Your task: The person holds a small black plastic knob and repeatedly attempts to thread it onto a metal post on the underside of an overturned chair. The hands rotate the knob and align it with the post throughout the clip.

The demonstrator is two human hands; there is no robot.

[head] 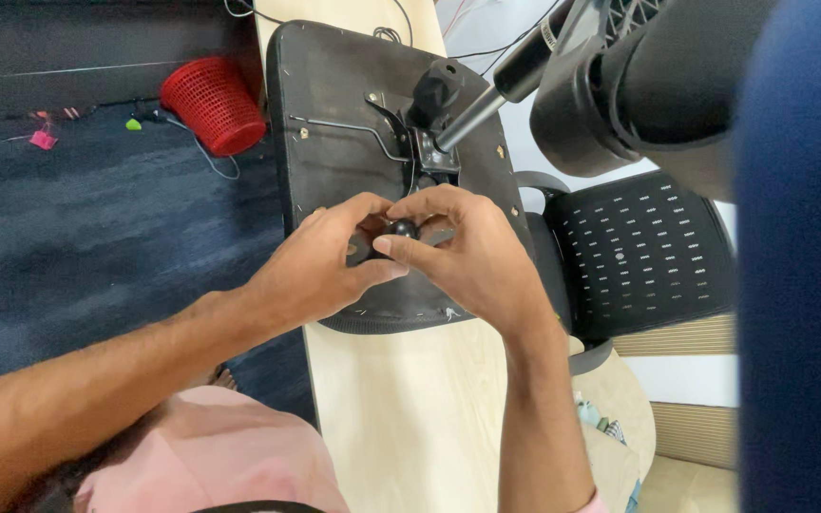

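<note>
black knob (403, 228) mostly hidden by fingers, blurred dark blue shape (800, 285) cut off right

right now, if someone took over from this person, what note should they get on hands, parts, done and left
Left hand: fingers closed around a small black knob on the underside of the chair seat.
Right hand: pinching the same knob from the other side.
Seat lies upside down on the light wooden table; its gas cylinder is already fitted.
Left: the knob is in both hands, not visibly seated.
</note>
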